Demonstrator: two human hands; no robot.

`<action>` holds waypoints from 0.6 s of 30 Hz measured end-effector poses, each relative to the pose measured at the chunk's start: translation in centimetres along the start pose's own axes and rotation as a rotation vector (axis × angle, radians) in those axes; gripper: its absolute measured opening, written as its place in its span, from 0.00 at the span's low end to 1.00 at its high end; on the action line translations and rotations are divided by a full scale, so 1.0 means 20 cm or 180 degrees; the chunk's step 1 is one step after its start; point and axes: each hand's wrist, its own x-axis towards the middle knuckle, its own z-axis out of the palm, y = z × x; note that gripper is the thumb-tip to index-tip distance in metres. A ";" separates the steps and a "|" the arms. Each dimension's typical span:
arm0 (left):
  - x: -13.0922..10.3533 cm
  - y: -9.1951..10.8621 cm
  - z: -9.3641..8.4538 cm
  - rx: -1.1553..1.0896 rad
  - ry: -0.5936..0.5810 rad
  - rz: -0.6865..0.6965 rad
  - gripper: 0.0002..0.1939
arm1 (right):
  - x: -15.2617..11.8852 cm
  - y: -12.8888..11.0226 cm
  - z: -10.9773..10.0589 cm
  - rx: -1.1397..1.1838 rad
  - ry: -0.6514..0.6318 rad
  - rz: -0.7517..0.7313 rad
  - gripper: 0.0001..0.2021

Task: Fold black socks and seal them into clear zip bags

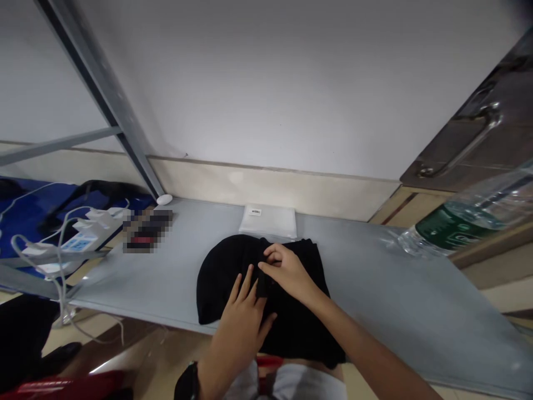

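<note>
A black cloth garment (222, 272) lies partly folded on the grey tabletop, its lower part hanging over the front edge. On its middle rests my left hand (244, 319), fingers spread, with a dark watch on the wrist. My right hand (287, 272) is just to the right, fingers bent and closed on a bit of the black fabric. Behind the garment lies a flat white packet (268, 220) with a small barcode label.
A clear bottle with a green label (456, 225) stands at the right. On the left are a white power strip (83, 241) with plugs and cables, a blurred-out item (147, 230), a white oval object (164, 199) and a metal frame (133, 147).
</note>
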 end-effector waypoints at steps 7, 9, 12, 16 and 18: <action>-0.01 -0.03 -0.06 -0.0143 -0.0043 0.0180 0.23 | 0.03 0.01 0.07 0.0083 -0.0064 0.0105 0.09; -0.04 -0.03 -0.09 -0.0219 0.0019 0.0151 0.22 | 0.04 0.00 0.07 0.0088 -0.0054 0.0156 0.09; -0.09 -0.05 -0.16 -0.0528 0.0319 -0.0242 0.16 | 0.04 0.01 0.07 0.0099 -0.0065 0.0159 0.09; -0.11 -0.09 -0.22 -0.1195 0.0646 -0.1160 0.15 | 0.03 0.03 0.09 0.0105 -0.0203 0.0074 0.10; -0.08 -0.11 -0.23 -0.1459 0.0643 -0.1402 0.18 | 0.02 0.04 0.10 0.0116 -0.0359 0.0055 0.10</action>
